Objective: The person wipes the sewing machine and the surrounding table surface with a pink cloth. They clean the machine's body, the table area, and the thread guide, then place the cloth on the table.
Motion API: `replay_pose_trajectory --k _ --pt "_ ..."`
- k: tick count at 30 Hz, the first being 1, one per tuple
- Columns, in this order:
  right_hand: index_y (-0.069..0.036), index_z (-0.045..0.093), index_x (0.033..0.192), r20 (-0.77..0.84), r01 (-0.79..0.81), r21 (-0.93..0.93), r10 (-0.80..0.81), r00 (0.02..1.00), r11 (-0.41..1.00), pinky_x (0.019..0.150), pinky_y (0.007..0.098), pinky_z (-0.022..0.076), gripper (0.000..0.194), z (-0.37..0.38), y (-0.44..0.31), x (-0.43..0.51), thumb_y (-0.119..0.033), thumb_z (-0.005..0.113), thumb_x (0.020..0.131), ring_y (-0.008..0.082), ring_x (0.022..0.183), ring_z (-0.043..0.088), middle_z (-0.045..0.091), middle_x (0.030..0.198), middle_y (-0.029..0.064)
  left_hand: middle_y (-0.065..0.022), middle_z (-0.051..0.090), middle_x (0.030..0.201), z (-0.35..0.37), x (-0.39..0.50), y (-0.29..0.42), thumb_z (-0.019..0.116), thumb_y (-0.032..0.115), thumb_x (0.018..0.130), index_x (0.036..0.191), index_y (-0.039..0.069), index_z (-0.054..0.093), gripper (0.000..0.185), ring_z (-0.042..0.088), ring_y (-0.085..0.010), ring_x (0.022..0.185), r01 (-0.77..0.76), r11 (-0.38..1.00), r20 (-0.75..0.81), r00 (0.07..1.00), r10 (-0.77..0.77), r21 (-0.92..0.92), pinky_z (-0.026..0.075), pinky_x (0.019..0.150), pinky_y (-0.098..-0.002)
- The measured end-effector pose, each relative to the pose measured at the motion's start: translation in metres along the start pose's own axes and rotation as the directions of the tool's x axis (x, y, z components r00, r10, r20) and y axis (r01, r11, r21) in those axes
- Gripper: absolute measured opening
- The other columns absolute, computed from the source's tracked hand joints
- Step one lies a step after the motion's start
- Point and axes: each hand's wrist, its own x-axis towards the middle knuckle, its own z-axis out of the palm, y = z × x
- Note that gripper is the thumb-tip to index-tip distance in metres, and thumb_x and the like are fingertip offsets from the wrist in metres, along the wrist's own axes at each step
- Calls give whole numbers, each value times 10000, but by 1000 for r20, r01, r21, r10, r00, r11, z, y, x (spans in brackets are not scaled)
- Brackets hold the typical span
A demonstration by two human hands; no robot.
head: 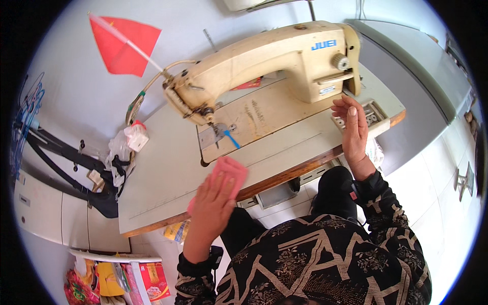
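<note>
My left hand lies palm down on a folded pink cloth, pressed to the sewing table near its front edge. Behind the cloth stands a cream industrial sewing machine, its needle end at the left. A narrow blue strip or tool lies on the machine bed by the needle plate. My right hand is raised in front of the machine's right end, fingers slightly curled and holding nothing. Beside it is a small tray with bobbins, partly hidden by the hand.
A red flag on a white stick rises from the machine's left end. Plastic bags sit at the table's left edge. A grey cabinet-like appliance stands at the right. Below the table's wooden edge is an open drawer, near my knees.
</note>
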Motion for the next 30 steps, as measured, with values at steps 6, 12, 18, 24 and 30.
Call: replay_pose_trajectory --k 6,12,18,24,30 --pt "-15 487 1454 7 -60 113 59 998 992 993 350 493 453 -8 6 9 -325 375 1143 207 1116 627 652 1261 124 -206 423 1576 35 91 68 628 315 971 1533 154 470 606 379 -493 1434 -363 930 38 930 365 -57 340 1156 -590" --pt "-31 495 1451 62 -85 62 81 995 994 984 343 502 420 -7 4 9 -299 425 1136 185 1079 632 667 1234 105 -225 413 1576 72 164 138 650 342 951 1485 144 509 586 383 -549 1396 -369 909 -30 928 370 -194 349 1124 -639" --pt "-30 531 1418 82 -102 22 100 992 995 974 326 505 378 -7 10 11 -259 464 1125 175 1057 645 679 1203 93 -228 434 1555 77 159 129 614 345 962 1482 122 500 577 420 -504 1377 -309 949 -93 948 303 -57 396 1077 -605" --pt "0 562 1387 96 -38 -66 44 994 997 978 324 517 357 -9 13 8 -221 460 1126 184 1053 652 671 1174 103 -175 412 1591 43 87 50 539 332 1006 1534 139 458 567 408 -458 1416 -131 988 -14 991 132 83 378 1106 -596" --pt "19 569 1376 87 -46 -121 57 995 992 1000 320 507 327 -12 20 4 -155 506 1107 179 1079 638 670 1193 104 -134 392 1627 17 -2 -64 502 326 1013 1551 172 435 564 432 -462 1419 180 974 -30 984 -177 140 373 1115 -624"
